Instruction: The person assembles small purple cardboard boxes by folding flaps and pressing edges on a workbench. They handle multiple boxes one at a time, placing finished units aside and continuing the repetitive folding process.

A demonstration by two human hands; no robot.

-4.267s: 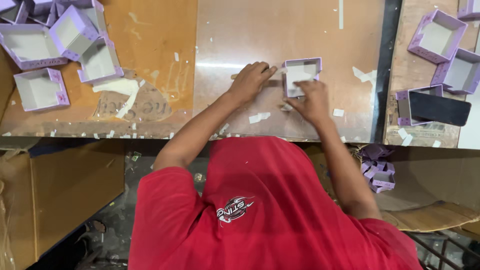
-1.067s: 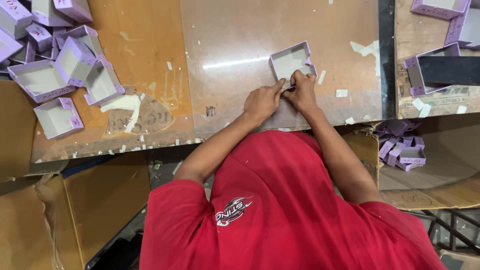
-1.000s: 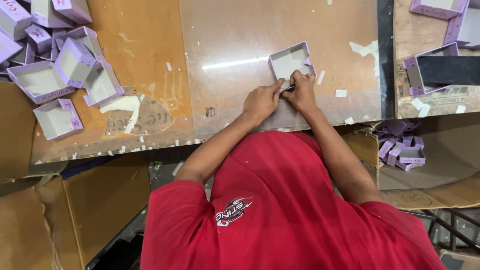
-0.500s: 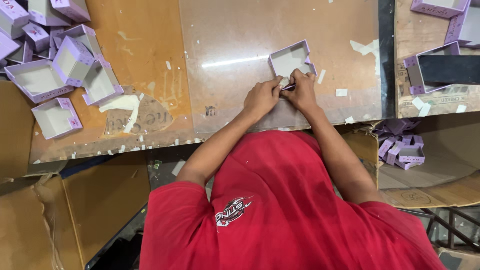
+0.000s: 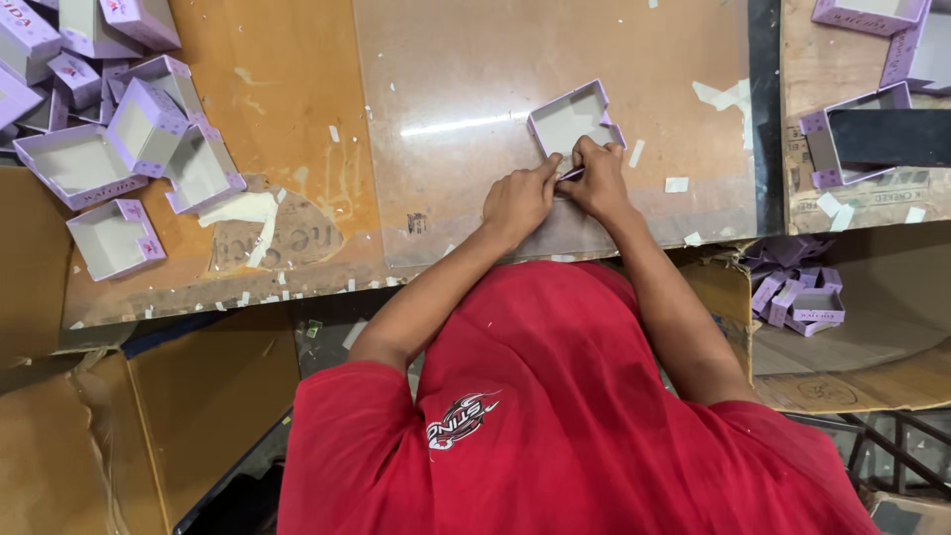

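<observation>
A small lilac box tray (image 5: 568, 117) with a white inside lies open side up on a clear sheet (image 5: 475, 69) over the wooden table (image 5: 297, 89). My left hand (image 5: 515, 201) and my right hand (image 5: 597, 183) meet at the tray's near corner. The fingertips of both hands pinch its lilac edge there. The corner itself is hidden under my fingers.
Several open lilac trays (image 5: 129, 139) are heaped at the table's left end. More lilac trays (image 5: 872, 15) and a black insert (image 5: 887, 137) lie on the right. A carton with small lilac pieces (image 5: 792, 297) sits below right, and brown cardboard (image 5: 89, 436) below left. White tape scraps (image 5: 677, 184) dot the sheet.
Four seconds ago my left hand lay flat beside the tray; now both hands pinch its near corner. Over the last second they have hardly moved.
</observation>
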